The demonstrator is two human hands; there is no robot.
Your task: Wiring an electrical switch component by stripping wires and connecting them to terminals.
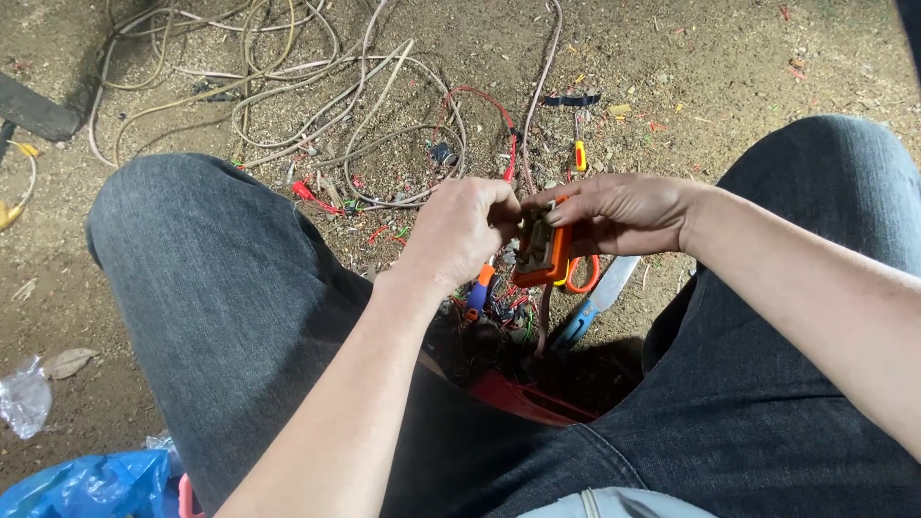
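Observation:
My right hand [614,211] holds a small orange box-shaped electrical part [543,254] with a beige inside, gripping it at its top right. My left hand [460,230] is closed at the part's top left edge, fingertips pinched on something small there that I cannot make out. Both hands hover between my knees in dark jeans, above the dirt ground. A pinkish cable [539,86] runs from the part's area up and away across the ground.
Tangled beige and red wires [317,105] lie on the ground ahead. Under my hands are orange-handled scissors [581,276], a blue-handled knife [595,302] and a screwdriver [480,286]. A red object [523,398] sits between my legs. A blue plastic bag [91,484] lies at bottom left.

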